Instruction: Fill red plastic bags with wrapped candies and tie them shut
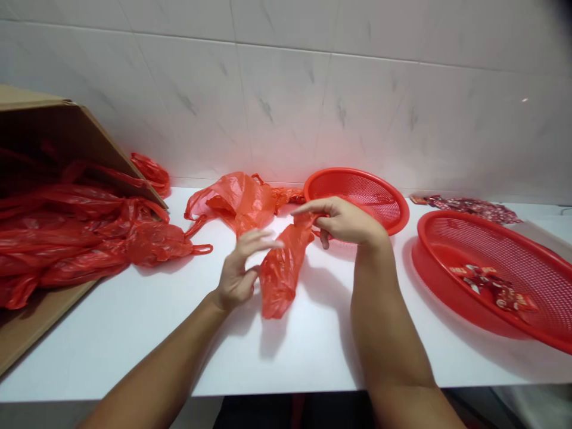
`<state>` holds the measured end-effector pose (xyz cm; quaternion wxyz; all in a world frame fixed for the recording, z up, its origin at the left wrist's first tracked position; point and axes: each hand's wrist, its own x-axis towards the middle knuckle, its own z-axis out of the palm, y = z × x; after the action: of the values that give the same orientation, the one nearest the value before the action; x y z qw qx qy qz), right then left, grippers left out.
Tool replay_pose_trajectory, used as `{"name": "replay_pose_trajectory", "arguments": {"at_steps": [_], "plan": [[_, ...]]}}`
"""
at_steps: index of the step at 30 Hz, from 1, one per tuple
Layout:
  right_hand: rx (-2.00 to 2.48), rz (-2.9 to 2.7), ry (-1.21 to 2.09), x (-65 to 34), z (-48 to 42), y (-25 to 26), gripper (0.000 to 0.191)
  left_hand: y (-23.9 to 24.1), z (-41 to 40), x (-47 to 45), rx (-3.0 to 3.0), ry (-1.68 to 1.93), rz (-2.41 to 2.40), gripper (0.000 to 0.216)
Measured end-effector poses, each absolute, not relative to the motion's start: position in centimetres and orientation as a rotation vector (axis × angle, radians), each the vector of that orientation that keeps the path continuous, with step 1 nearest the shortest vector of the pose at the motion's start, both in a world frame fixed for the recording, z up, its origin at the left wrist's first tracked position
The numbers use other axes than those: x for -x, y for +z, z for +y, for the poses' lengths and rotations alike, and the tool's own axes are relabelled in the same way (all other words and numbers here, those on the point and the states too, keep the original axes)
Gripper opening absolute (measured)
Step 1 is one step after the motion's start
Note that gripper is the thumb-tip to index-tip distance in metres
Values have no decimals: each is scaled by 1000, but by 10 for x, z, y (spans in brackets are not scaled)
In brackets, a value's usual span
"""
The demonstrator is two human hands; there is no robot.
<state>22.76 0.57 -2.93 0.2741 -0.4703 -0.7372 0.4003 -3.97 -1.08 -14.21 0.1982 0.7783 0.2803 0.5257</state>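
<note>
**One red bag pinched above a white table**

The left hand (241,268) is blurred. Its fingers are loosely spread and the thumb stands apart, just beside the red plastic bag (281,268); whether it touches the film is hard to tell. The right hand (344,223) pinches the bag's twisted top between thumb and curled fingers, with the forefinger stretched out flat. Its palm side is hidden. The bag hangs between the two hands, and its lower end is at or just above the table (313,351).

The cardboard box (27,113) lies on its side and is cut off at the left edge. The heap of bags (89,238) spilling from it is too tangled to count. The near basket (491,250) runs off the right edge.

Bare table lies in front of the hands as far as the near edge. Behind them, the tiled wall (286,89) closes off the back.

There are two red baskets. The far basket (357,190) sits just behind the right hand, and the near one holds a few wrapped sweets (491,286). There is one box. One crumpled bag (236,199) lies loose behind the hands and another small bag (152,173) lies by the wall. Patterned packets (469,207) lie along the wall on the right.
</note>
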Motion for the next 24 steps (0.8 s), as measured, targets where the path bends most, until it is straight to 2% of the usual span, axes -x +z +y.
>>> {"name": "replay_pose_trajectory", "arguments": {"at_steps": [2, 4, 9, 13, 15, 17, 19, 22, 24], "plan": [[1451, -2058, 1000, -234, -5, -27, 48, -141, -15, 39, -2365, 1067, 580, 36], [1659, -2128, 895, -241, -20, -29, 42, -143, -19, 31, -2466, 862, 469, 36], [2106, -2404, 439, -255, -79, -54, 26, -156, -22, 7, -2656, 793, 783, 23], [2114, -2441, 258, -260, -119, -79, 28, -160, -25, 2, -2747, 790, 1064, 18], [2060, -2440, 177, -262, -132, -86, 29, -159, -28, 0, -2799, 778, 1181, 23], [1987, -2438, 120, -264, -141, -89, 27, -158, -32, -1, -2846, 739, 1272, 36], [1883, -2416, 107, -268, -148, -87, 26, -160, -33, -3, -2861, 660, 1337, 66], [1646, -2155, -3, -270, -162, -74, 50, -166, -33, -4, -2856, 500, 1380, 117], [1500, -1799, -187, -259, -174, -61, 58, -172, -33, -4, -2857, 421, 1351, 131]]}}
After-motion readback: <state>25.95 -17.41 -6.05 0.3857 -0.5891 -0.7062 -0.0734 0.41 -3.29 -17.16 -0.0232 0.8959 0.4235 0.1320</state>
